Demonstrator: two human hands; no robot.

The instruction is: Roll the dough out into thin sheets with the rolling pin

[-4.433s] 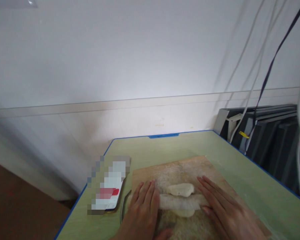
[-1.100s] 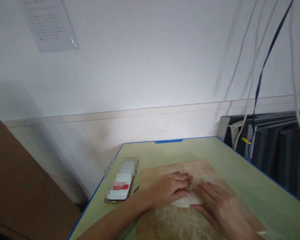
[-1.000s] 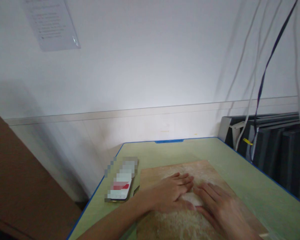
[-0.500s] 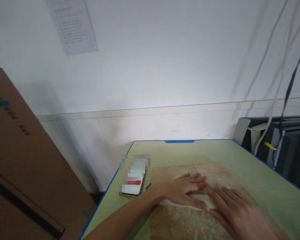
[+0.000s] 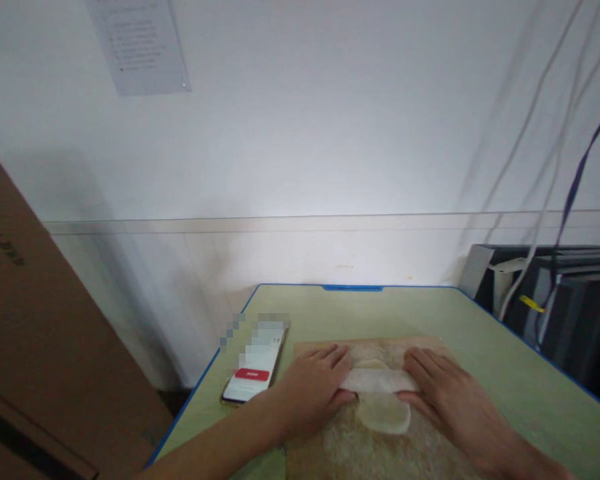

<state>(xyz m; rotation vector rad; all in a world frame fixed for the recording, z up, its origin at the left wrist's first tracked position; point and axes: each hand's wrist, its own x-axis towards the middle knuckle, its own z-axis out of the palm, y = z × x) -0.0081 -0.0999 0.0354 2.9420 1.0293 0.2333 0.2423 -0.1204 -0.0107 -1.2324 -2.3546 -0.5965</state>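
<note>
A white rolling pin [image 5: 379, 381] lies crosswise over a flat, pale round of dough [image 5: 386, 415] on a floury wooden board [image 5: 360, 453]. The dough shows on the near side of the pin, with a thin strip beyond it. My left hand [image 5: 317, 383] grips the pin's left end, fingers over the far side and thumb on the near side. At the right end, my right hand [image 5: 447, 390] holds it the same way. Both ends of the pin are hidden under my hands.
A phone [image 5: 255, 367] with a lit screen lies left of the board on the green, blue-edged table [image 5: 405, 310]. A large cardboard box [image 5: 40, 333] stands to the left. Dark equipment [image 5: 580, 300] and hanging cables [image 5: 560, 167] are at the right.
My hands were lying flatter and closer together, with my left fingers spread. Now they are apart at the two ends of the rolling pin, and the dough shows between them.
</note>
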